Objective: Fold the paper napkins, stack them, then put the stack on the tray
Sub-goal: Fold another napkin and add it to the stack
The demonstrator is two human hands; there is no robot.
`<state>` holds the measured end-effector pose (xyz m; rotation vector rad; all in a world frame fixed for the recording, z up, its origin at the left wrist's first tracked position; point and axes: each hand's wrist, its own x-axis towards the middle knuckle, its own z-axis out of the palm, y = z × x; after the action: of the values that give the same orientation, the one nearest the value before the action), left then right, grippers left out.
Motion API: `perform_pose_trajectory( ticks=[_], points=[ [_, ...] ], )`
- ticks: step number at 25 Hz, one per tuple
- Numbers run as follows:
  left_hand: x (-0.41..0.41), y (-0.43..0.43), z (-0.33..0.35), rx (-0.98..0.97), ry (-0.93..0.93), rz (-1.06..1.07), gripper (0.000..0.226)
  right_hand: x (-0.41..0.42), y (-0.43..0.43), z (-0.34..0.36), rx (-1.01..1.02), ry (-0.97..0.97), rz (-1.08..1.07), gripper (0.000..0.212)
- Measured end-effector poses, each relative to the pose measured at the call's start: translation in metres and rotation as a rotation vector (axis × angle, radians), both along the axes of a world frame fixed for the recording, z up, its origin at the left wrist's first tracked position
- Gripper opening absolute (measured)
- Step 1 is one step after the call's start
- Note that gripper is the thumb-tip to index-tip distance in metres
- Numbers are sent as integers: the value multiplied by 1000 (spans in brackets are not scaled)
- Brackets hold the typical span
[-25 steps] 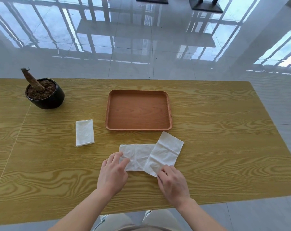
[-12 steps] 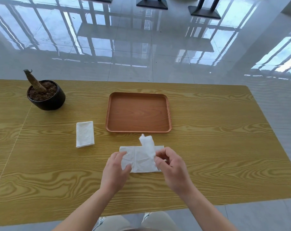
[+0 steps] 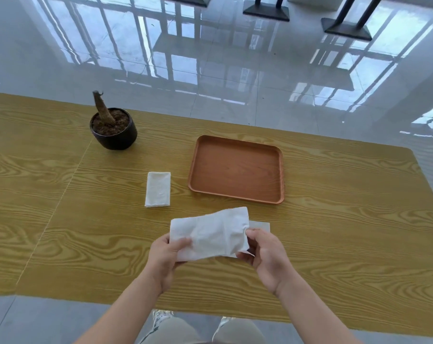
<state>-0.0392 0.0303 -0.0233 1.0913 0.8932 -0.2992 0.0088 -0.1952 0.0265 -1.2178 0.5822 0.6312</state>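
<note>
A white paper napkin [image 3: 210, 232] is lifted just above the wooden table, stretched between both hands. My left hand [image 3: 166, 254] pinches its left end and my right hand [image 3: 265, 254] pinches its right end. Beneath it another white napkin [image 3: 260, 224] lies flat on the table, mostly hidden, with its right edge showing. A folded napkin [image 3: 158, 189] lies to the left of the brown tray [image 3: 280, 175], which holds nothing.
A black pot [image 3: 116, 136] with soil and a bare stump stands at the back left of the table [image 3: 347, 232]. Glossy tiled floor lies beyond the far edge, with dark table bases [image 3: 266, 12] far back.
The right hand folded the napkin's right flap over to the left. Both hands then lifted the napkin off the table. The camera view shifted, so the table now looks tilted.
</note>
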Motion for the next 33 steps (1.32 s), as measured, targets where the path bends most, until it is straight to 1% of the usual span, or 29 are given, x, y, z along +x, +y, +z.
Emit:
perform_pose_trajectory(
  ticks=[2, 5, 6, 9, 11, 13, 14, 16, 17, 18, 19, 21, 22, 23, 24, 25, 28, 29, 30, 32, 33],
  points=[
    [-11, 14, -4, 240, -2, -41, 13, -6, 9, -21, -74, 55, 75, 18],
    [-28, 35, -8, 409, 0, -112, 11, -12, 31, -41, -225, 64, 224, 27],
    [-31, 39, -8, 446, 4, -139, 11, -13, 38, -46, -321, 29, 278, 25],
    [-34, 48, -11, 555, 9, -194, 10, -15, 52, -57, -656, -156, 455, 6],
    [-31, 53, -13, 614, -5, -195, 12, -17, 55, -57, -742, -215, 518, 1],
    [-24, 53, -10, 671, -33, -188, 17, -20, 54, -58, -702, -180, 497, 3],
    [-22, 51, -8, 731, -32, -201, 27, -22, 54, -58, -653, -138, 456, 3],
    [-26, 44, -6, 967, -37, -239, 52, -28, 54, -59, -549, -37, 345, 4],
    [-31, 39, -6, 1092, -92, -258, 56, -31, 54, -58, -505, 1, 292, 4],
    [-39, 30, -4, 1156, -188, -308, 55, -33, 55, -57, -469, 25, 249, 5],
    [-49, 20, -4, 1157, -301, -403, 54, -34, 56, -57, -437, 38, 223, 5],
    [-70, -3, -3, 1124, -451, -705, 59, -37, 58, -54, -396, 47, 229, 7],
    [-77, -14, -5, 1142, -468, -835, 64, -38, 58, -53, -384, 46, 250, 7],
    [-82, -22, -10, 1173, -459, -887, 65, -38, 58, -52, -374, 43, 277, 8],
    [-83, -29, -14, 1191, -420, -862, 62, -39, 57, -51, -363, 38, 305, 9],
    [-83, -33, -17, 1191, -391, -782, 54, -38, 56, -50, -347, 29, 330, 11],
    [-76, -39, -15, 1143, -335, -533, 16, -35, 48, -49, -302, -20, 375, 11],
    [-75, -38, -14, 1093, -293, -457, 11, -33, 46, -50, -342, -85, 405, 10],
    [-74, -38, -13, 1027, -223, -384, 14, -29, 44, -52, -449, -201, 476, 11],
    [-71, -35, -11, 919, -114, -256, 22, -20, 44, -54, -686, -465, 665, 23],
    [-70, -33, -13, 892, -76, -215, 26, -16, 47, -55, -739, -553, 734, 29]
  ],
)
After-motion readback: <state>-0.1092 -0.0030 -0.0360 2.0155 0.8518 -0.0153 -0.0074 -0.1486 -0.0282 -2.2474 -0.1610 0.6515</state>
